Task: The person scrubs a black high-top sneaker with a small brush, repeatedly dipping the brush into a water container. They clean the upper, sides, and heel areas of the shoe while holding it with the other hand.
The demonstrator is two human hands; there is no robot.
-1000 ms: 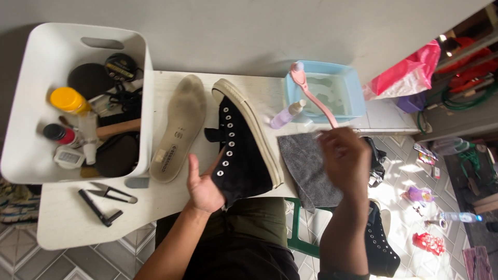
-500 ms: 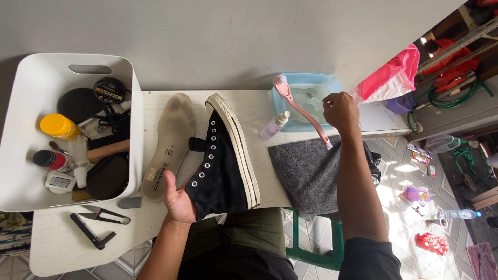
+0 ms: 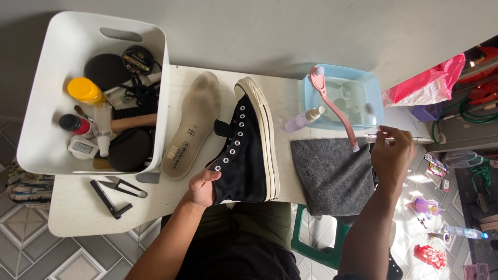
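A black high-top shoe [image 3: 246, 150] with a white sole lies on its side on the white table [image 3: 78, 218]. My left hand [image 3: 199, 187] grips its ankle opening. Beside the shoe lies a worn beige insole [image 3: 192, 124]. My right hand [image 3: 391, 155] hovers over the right edge of a grey towel [image 3: 329, 173], its fingertips pinching a thin white stick-like object [image 3: 374, 136]. A pink long-handled brush [image 3: 332, 103] rests across the rim of a light blue basin [image 3: 373, 98], its handle end touching the towel. A small lilac spray bottle [image 3: 303, 120] lies beside the basin.
A white bin [image 3: 36, 119] at the left holds bottles, brushes, round tins and black laces. Black scissors [image 3: 116, 193] lie on the table's front left. A green stool [image 3: 311, 243], tiled floor, a pink bag [image 3: 430, 83] and scattered toys sit to the right.
My right hand went from above the towel up to the basin, then came back down to the right of the pink brush's handle. My left hand stayed on the shoe.
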